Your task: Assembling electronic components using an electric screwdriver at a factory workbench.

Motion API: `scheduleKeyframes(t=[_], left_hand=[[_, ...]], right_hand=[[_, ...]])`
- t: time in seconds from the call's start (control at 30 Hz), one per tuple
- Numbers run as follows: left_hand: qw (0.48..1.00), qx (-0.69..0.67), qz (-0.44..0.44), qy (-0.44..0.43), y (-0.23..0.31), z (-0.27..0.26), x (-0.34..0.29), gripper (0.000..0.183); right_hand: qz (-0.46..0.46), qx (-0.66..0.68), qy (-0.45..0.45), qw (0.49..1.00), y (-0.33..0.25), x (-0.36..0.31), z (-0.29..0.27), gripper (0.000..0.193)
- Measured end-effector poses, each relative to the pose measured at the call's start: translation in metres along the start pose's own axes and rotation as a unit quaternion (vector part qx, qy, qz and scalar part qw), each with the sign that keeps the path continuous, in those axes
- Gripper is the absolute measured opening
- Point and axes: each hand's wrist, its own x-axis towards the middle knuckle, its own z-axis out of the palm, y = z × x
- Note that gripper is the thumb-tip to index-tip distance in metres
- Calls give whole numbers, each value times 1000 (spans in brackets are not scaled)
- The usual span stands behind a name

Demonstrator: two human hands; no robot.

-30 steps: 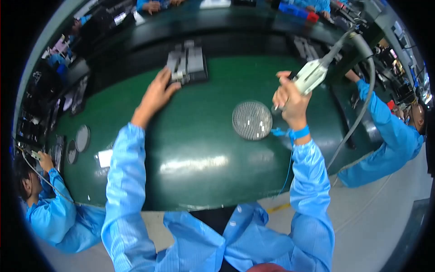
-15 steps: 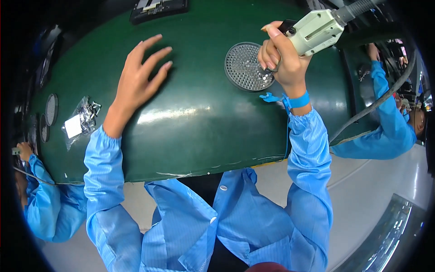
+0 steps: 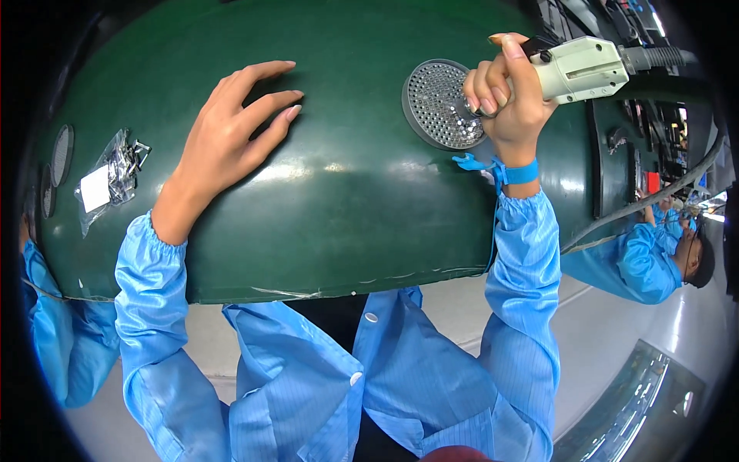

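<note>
My right hand (image 3: 512,96) is wrapped round a pale electric screwdriver (image 3: 581,69) with a grey ribbed cable sleeve at its back end. Its front end points down-left over a round grey screw tray (image 3: 443,104), a dish full of small holes with shiny screws toward its right side. My fingers hide part of the tray and the tool's tip, so I cannot tell whether they touch. My left hand (image 3: 231,127) hovers over or rests lightly on the green mat, fingers spread and holding nothing. A blue wrist strap (image 3: 519,174) circles my right wrist.
At the left lies a clear plastic bag (image 3: 119,173) of small metal parts with a white label. Two round dishes (image 3: 61,154) stand beyond it. A thick grey cable (image 3: 654,200) runs along the right. Co-workers in blue sleeves sit at both sides (image 3: 631,262).
The view has shifted, and a dark device at the far edge has left it. My right hand and the screwdriver stay by the screw tray, the tool now turned flatter. My left hand remains empty.
</note>
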Motion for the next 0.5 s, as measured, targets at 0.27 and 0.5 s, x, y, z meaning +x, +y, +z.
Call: scheduleKeyframes(t=[0.27, 0.5], left_hand=[[999, -15, -30, -26, -2, 1, -2, 18], [999, -25, -32, -17, -3, 3, -3, 18]], right_hand=[[9, 4, -8, 1000, 3, 2, -2, 21], [6, 17, -19, 1000, 7, 2, -4, 21]])
